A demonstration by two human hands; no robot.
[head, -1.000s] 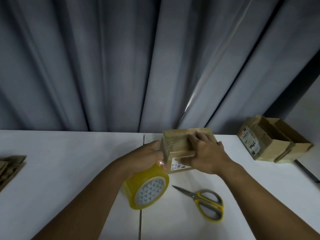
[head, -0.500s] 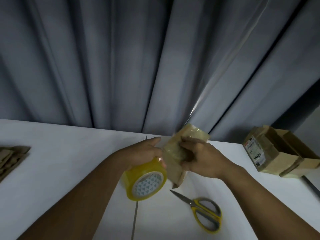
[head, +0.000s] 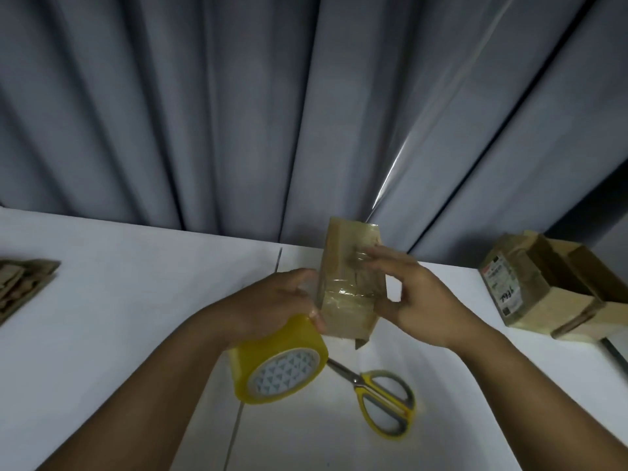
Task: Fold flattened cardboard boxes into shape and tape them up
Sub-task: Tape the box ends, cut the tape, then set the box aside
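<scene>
A small brown cardboard box [head: 350, 283], wrapped in clear tape, stands on end above the white table. My left hand [head: 275, 307] grips a yellow tape roll [head: 278, 365] from above, and its fingertips touch the box's left side. My right hand [head: 414, 297] steadies the box from the right, thumb at its lower right edge and straight fingers laid across the upper face. A loose flap pokes out at the box's lower right corner.
Yellow-handled scissors [head: 377, 399] lie on the table [head: 102, 334] below the box. Two folded cardboard boxes [head: 550, 294] stand at the right edge. Flattened cardboard [head: 20, 283] lies at the far left. A grey curtain hangs behind the table.
The box was lying flat under my right hand, then got tipped up and turned. It now stands on end between both hands. The tape roll stayed in my left hand.
</scene>
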